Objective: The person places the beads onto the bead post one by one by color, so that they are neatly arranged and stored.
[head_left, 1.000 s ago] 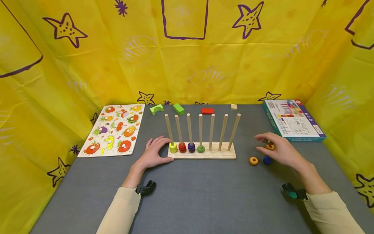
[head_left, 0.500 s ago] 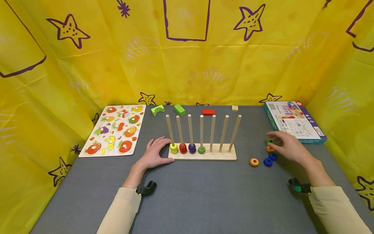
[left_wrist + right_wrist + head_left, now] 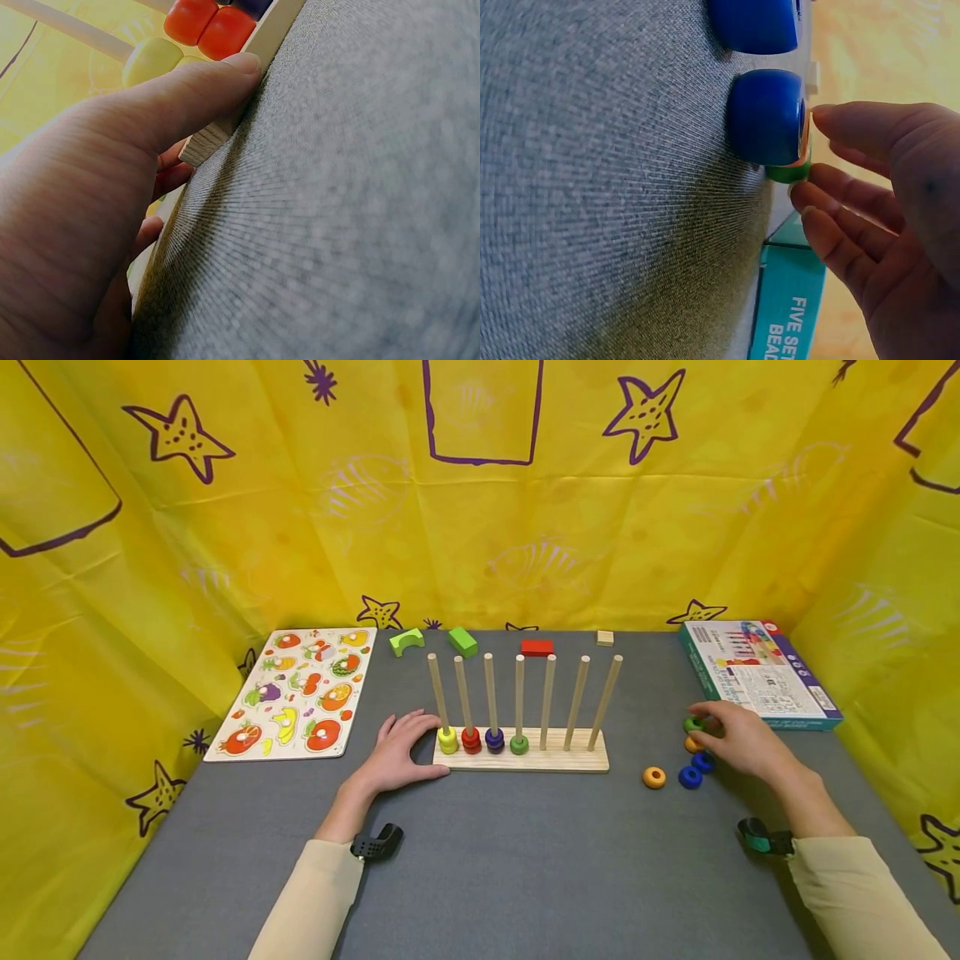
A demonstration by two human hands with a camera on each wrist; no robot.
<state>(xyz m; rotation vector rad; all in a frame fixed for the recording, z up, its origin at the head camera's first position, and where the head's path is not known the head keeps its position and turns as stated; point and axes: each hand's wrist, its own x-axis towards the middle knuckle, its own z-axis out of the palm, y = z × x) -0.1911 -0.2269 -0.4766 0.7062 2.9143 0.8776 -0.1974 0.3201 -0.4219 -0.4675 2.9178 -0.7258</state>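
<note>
The right grip (image 3: 741, 743) curves around the green bead (image 3: 692, 725) on the counter (image 3: 525, 877); whether it pinches, I cannot tell. A straight lift should spare the adjacent orange bead (image 3: 691, 745) and 2 blue beads (image 3: 690, 777). The bead-set box (image 3: 757, 672) edge sits close; more room lies leftward, toward the peg stand (image 3: 555, 762) the left grip (image 3: 388, 760) clasps.

we hold our left forearm (image 3: 307, 902) and right forearm (image 3: 858, 893) forward from the bottom of the head view, both sleeved in cream and set well apart. our left hand (image 3: 388, 758) is in a holding pose, its thumb (image 3: 187, 97) stretched inward and its fingers (image 3: 171, 180) arched beyond it. our right hand (image 3: 738, 739) angles inward and forward, thumb (image 3: 877, 127) and bent fingers (image 3: 844, 244) a little apart; whether they press on anything, we cannot tell. a dark band (image 3: 377, 842) sits on each wrist (image 3: 337, 824).
</note>
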